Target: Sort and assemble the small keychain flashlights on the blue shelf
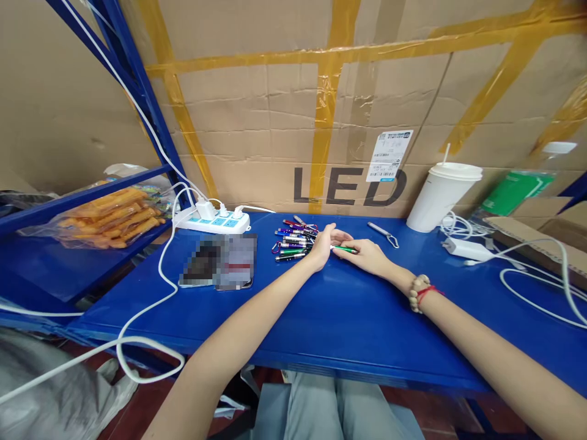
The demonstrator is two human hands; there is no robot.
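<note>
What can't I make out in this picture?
Head view:
- Flat devices: faces blurred by pixelation.
- Pen pile: right side partly hidden by the left hand.
- Green pen: partly covered by the right hand.
- Label: fine print too small.
- Large carton: top cut off by upper edge.

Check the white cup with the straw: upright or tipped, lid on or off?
Upright, lid on: white cup stands base-down on the blue tabletop, lid capping its rim, straw poking out the top.

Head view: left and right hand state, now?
Left hand: open, loosely cupped, beside the pile of slim tubes.
Right hand: closed, holding a green tube.
</note>
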